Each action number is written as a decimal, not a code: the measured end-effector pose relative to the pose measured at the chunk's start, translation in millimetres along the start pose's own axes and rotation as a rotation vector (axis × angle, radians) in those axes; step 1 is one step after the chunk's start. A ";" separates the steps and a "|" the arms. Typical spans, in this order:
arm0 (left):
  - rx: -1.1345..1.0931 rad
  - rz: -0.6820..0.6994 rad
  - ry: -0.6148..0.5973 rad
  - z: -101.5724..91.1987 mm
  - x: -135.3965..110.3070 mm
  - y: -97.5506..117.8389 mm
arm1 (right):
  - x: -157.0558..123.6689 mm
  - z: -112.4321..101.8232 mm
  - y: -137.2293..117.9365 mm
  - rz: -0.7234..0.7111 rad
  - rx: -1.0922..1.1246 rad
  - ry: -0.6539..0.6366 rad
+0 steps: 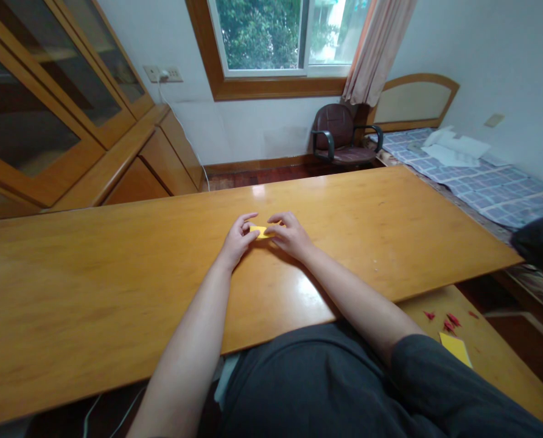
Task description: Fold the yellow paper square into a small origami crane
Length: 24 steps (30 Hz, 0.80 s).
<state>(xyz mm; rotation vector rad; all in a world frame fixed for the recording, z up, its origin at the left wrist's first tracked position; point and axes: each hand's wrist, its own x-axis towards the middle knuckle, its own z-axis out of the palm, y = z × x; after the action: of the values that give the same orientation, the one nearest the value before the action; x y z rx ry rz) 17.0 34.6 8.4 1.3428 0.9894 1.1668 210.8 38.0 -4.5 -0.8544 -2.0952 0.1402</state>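
Note:
Between my two hands is a small strip of folded yellow paper (261, 232), just over the wooden table (116, 274). My left hand (241, 238) pinches its left end, with thumb and fingers closed on it. On the other end, my right hand (290, 233) grips the paper between thumb and fingers. The fingers of both hands partly cover it, so its fold lines cannot be made out.
Lower right, a second wooden surface (495, 347) bears several small red folded pieces (449, 322) and a yellow paper sheet (455, 348). Beyond the table stand a brown armchair (338, 131) and a bed (490, 182). A glass-door cabinet (84, 137) lines the left wall.

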 end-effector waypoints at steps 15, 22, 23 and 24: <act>0.354 0.263 0.027 0.0 1.0 -2.6 | 5.5 -1.9 10.0 0.225 0.206 0.042; 0.515 0.333 0.021 2.0 -0.6 -2.1 | 5.5 1.9 13.9 0.318 0.396 0.000; 0.525 0.337 0.024 1.7 -0.4 -3.1 | 5.4 2.2 14.0 0.325 0.414 -0.009; 0.531 0.338 0.027 1.5 -0.3 -3.8 | 5.4 2.3 14.0 0.336 0.430 -0.017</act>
<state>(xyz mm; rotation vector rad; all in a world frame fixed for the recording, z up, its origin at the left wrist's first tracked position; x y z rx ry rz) 18.6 34.5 4.6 1.9800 1.1725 1.2165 214.2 52.4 -7.7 -0.9267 -1.8213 0.7485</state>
